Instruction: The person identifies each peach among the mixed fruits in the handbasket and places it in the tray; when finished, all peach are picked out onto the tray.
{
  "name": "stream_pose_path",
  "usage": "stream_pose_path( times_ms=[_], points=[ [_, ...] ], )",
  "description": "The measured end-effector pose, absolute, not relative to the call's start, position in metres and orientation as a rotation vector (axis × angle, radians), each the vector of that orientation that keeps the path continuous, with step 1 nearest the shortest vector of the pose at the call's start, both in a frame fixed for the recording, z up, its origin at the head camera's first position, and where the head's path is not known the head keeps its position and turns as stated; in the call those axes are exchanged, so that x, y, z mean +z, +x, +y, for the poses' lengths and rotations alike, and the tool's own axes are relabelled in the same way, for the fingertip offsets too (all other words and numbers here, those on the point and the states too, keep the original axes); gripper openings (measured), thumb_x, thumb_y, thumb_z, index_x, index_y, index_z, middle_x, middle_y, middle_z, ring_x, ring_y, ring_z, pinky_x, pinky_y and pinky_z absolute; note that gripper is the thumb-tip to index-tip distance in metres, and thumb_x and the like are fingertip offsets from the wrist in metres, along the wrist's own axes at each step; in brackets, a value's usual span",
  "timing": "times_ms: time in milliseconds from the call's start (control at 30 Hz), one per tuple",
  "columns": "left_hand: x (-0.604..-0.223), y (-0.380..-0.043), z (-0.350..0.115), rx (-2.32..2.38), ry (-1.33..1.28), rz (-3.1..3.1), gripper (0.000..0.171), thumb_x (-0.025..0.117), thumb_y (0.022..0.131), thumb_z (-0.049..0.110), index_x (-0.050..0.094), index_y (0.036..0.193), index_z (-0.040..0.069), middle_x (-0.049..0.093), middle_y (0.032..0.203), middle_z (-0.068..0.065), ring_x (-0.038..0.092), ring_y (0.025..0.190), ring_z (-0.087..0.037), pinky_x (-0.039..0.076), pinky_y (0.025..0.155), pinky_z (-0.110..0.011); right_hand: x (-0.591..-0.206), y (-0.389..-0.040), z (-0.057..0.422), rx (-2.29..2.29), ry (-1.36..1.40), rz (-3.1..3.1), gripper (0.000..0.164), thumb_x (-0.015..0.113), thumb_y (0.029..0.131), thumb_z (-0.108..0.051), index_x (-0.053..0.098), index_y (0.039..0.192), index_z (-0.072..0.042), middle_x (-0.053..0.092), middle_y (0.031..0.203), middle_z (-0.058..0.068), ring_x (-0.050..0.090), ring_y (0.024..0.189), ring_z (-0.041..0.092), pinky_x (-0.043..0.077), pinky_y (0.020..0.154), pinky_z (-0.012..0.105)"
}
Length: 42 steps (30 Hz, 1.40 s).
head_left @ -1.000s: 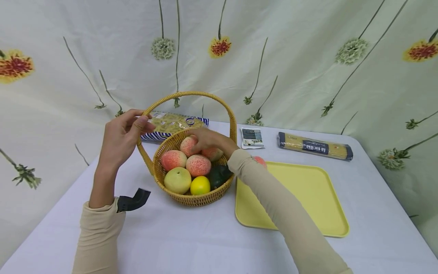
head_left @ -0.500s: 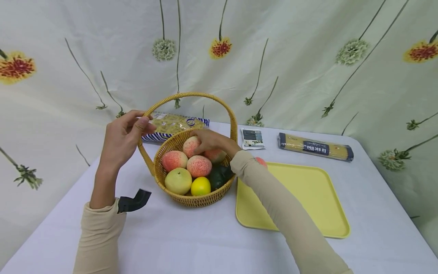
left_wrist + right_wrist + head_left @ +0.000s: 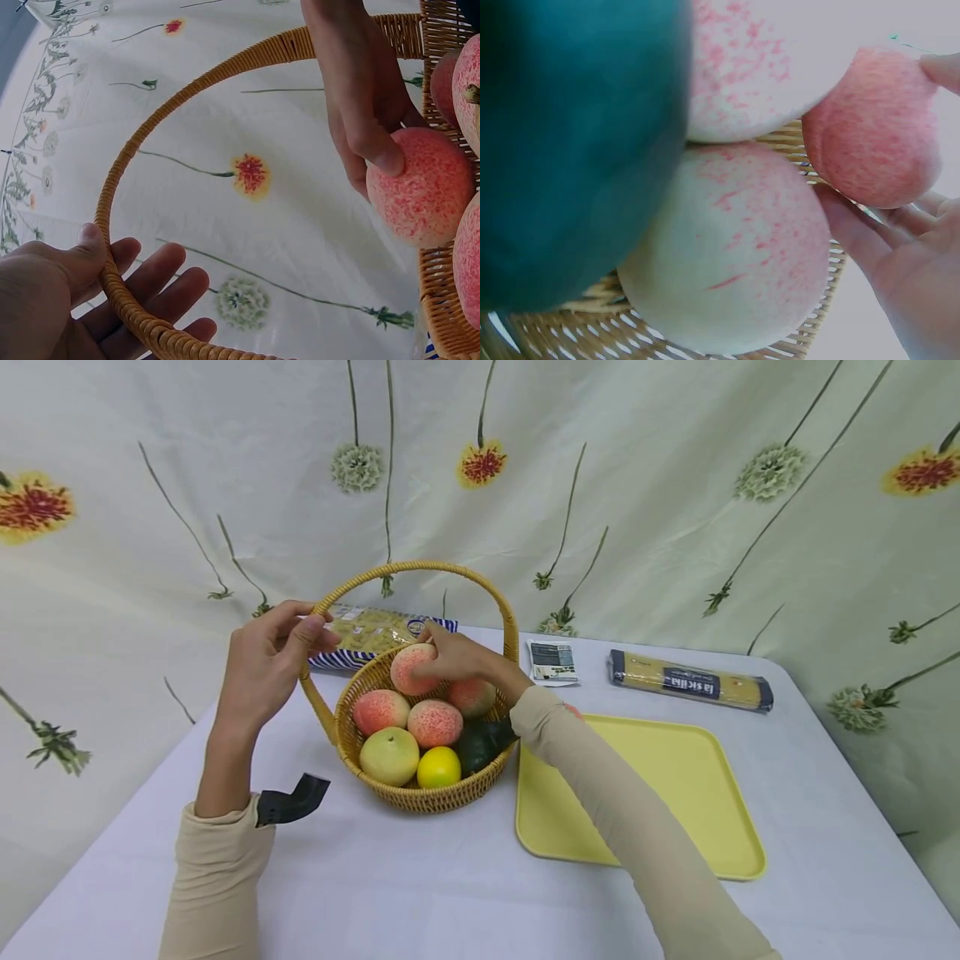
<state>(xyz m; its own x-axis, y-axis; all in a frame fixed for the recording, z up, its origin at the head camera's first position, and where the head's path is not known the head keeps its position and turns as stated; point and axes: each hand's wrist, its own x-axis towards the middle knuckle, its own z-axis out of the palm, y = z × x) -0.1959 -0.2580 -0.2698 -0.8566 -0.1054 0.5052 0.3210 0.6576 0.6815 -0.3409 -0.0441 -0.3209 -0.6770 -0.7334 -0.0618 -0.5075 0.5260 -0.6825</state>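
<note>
My left hand [image 3: 261, 672] holds the left side of the wicker basket's arched handle [image 3: 423, 566], its thumb and fingers round the cane. Over the back of the basket [image 3: 427, 802], my right hand [image 3: 467, 658] grips a pink speckled peach [image 3: 408, 668] between thumb and fingers. The right wrist view shows this peach [image 3: 874, 131] held above the rim. Below it lie several other peaches [image 3: 435, 723], a pale yellow-green round fruit [image 3: 389, 756], a yellow lemon-like fruit [image 3: 438, 767] and a dark green vegetable [image 3: 474, 748], its kind unclear.
A yellow tray [image 3: 660, 793] lies right of the basket, with a pink fruit [image 3: 573, 711] mostly hidden behind the right sleeve. Behind stand a pasta bag [image 3: 375, 627], a small white packet [image 3: 553, 662] and a spaghetti pack [image 3: 690, 681]. A flowered cloth hangs at the back.
My right hand has lifted the peach up and slightly left from among the other fruit, uncovering the peach behind it. The left hand stays on the handle.
</note>
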Motion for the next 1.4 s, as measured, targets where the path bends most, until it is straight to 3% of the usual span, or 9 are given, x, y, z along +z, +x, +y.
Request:
stream_pose_path(
  times_ms=[133, 200, 367, 500, 633, 933, 1167, 1400],
  points=[
    [-0.270, -0.197, -0.258, -1.108, -0.171, -2.362, 0.037, 0.050, 0.098, 0.037, 0.064, 0.114, 0.006, 0.070, 0.089, -0.011, 0.061, 0.079, 0.004, 0.047, 0.070, -0.011, -0.317, -0.339, -0.043, -0.963, -1.040, 2.376, 0.058, 0.059, 0.090, -0.031, 0.038, 0.141, -0.010, 0.037, 0.145, 0.012, 0.045, 0.124, 0.023, 0.041, 0.099, 0.037],
    [-0.270, -0.197, -0.257, -1.108, -0.174, -2.362, 0.037, 0.050, 0.098, 0.036, 0.064, 0.114, 0.005, 0.070, 0.089, -0.011, 0.061, 0.079, 0.004, 0.047, 0.069, -0.011, -0.316, -0.339, -0.042, -0.973, -1.061, 2.341, 0.056, 0.057, 0.091, -0.030, 0.039, 0.141, -0.011, 0.031, 0.148, 0.011, 0.040, 0.128, 0.023, 0.039, 0.101, 0.036],
    [-0.270, -0.198, -0.257, -1.109, -0.179, -2.361, 0.036, 0.051, 0.098, 0.036, 0.064, 0.113, 0.006, 0.070, 0.089, -0.011, 0.061, 0.079, 0.004, 0.047, 0.069, -0.011, -0.314, -0.339, -0.036, -1.048, -1.033, 2.246, 0.052, 0.060, 0.088, -0.030, 0.039, 0.131, -0.010, 0.042, 0.133, 0.012, 0.048, 0.116, 0.022, 0.043, 0.094, 0.034],
    [-0.269, -0.199, -0.256, -1.111, -0.176, -2.366, 0.036, 0.051, 0.098, 0.036, 0.064, 0.114, 0.007, 0.070, 0.089, -0.010, 0.061, 0.079, 0.004, 0.047, 0.069, -0.011, -0.310, -0.338, -0.030, -1.096, -1.013, 2.207, 0.061, 0.064, 0.087, -0.031, 0.034, 0.137, -0.013, 0.047, 0.127, 0.011, 0.052, 0.110, 0.020, 0.045, 0.090, 0.033],
    [-0.268, -0.199, -0.255, -1.109, -0.176, -2.365, 0.036, 0.051, 0.098, 0.036, 0.064, 0.113, 0.007, 0.070, 0.088, -0.010, 0.061, 0.079, 0.003, 0.047, 0.069, -0.011, -0.307, -0.338, -0.025, -1.127, -1.041, 2.153, 0.063, 0.067, 0.088, -0.026, 0.035, 0.141, -0.016, 0.050, 0.127, 0.010, 0.055, 0.108, 0.021, 0.048, 0.088, 0.033],
    [-0.268, -0.200, -0.255, -1.104, -0.181, -2.363, 0.036, 0.050, 0.098, 0.037, 0.064, 0.112, 0.007, 0.070, 0.088, -0.010, 0.062, 0.079, 0.003, 0.048, 0.068, -0.011, -0.302, -0.334, -0.015, -1.143, -1.063, 2.139, 0.059, 0.069, 0.084, -0.021, 0.035, 0.131, -0.011, 0.047, 0.127, 0.013, 0.056, 0.108, 0.022, 0.050, 0.087, 0.033],
    [-0.269, -0.198, -0.257, -1.100, -0.170, -2.367, 0.035, 0.050, 0.099, 0.036, 0.064, 0.112, 0.006, 0.071, 0.086, -0.006, 0.062, 0.078, 0.003, 0.048, 0.066, -0.013, -0.305, -0.325, -0.008, -1.117, -1.248, 2.112, 0.051, 0.065, 0.089, -0.018, 0.044, 0.135, -0.008, 0.052, 0.125, 0.010, 0.057, 0.106, 0.019, 0.050, 0.087, 0.031],
    [-0.270, -0.196, -0.258, -1.103, -0.166, -2.371, 0.036, 0.050, 0.099, 0.036, 0.064, 0.113, 0.007, 0.071, 0.086, -0.005, 0.061, 0.079, 0.002, 0.047, 0.067, -0.011, -0.309, -0.309, -0.003, -1.111, -1.328, 2.186, 0.056, 0.068, 0.086, -0.021, 0.045, 0.136, -0.006, 0.052, 0.128, 0.008, 0.056, 0.106, 0.016, 0.050, 0.087, 0.028]
  ],
)
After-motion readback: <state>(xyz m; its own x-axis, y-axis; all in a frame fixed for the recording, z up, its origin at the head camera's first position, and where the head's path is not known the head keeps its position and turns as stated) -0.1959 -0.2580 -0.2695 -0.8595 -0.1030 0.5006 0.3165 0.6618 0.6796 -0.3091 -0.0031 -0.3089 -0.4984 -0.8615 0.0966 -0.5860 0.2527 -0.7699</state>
